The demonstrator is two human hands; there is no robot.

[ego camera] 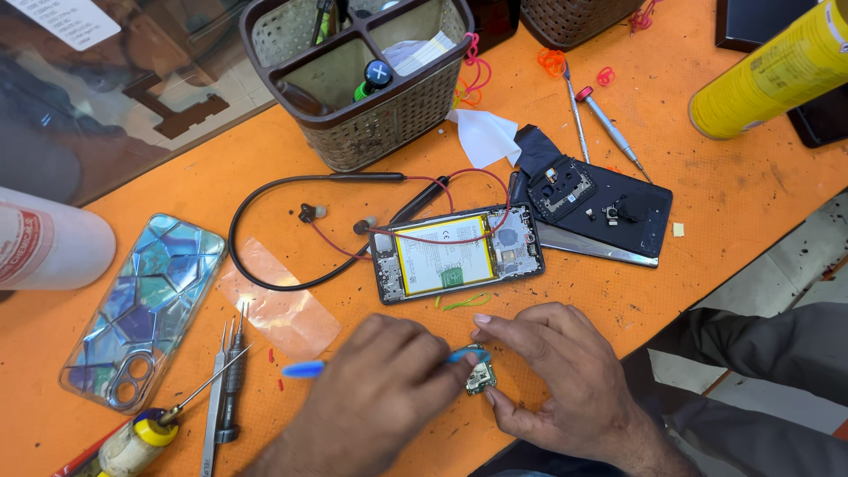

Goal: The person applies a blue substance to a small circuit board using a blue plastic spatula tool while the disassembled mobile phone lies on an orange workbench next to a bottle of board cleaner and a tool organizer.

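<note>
While the small green circuit board [481, 378] sits low on the orange work surface [724, 203] right at the near edge, both hands crowd in on it; the right hand [565, 375] pinches it at the edge between thumb and fingertips, probably so it can't skate around, and the left hand [375, 397] has its grip closed around a blue-handled tool [305, 369] whose tip meets the board; holding the tool low and flat like that looks like it gives finer control over a tiny part.

Just above the hands lies the opened smartphone with its yellow-labelled battery showing [455, 253], back off and face down, kept near, I'd guess, so the board's spot stays in sight; a black neckband earphone set with red wires [309, 230] loops around its left end and partly over it; the removed black back cover [601, 212] rests to the right, touching the phone's corner, out of the way but within reach.

Off to the left there's a clear phone case with a blue hexagon pattern [141, 309], and below it metal tweezers and a small screwdriver [225, 389] lie side by side, parked beside the working hand; a strip of clear film [278, 305] lies between the case and the phone.

Further back, a brown woven plastic organiser basket [371, 97] holds odds and ends; two thin precision screwdrivers [592, 110] lie by it; a yellow spray can [777, 71] lies on its side at the top right, well apart from everything.
</note>
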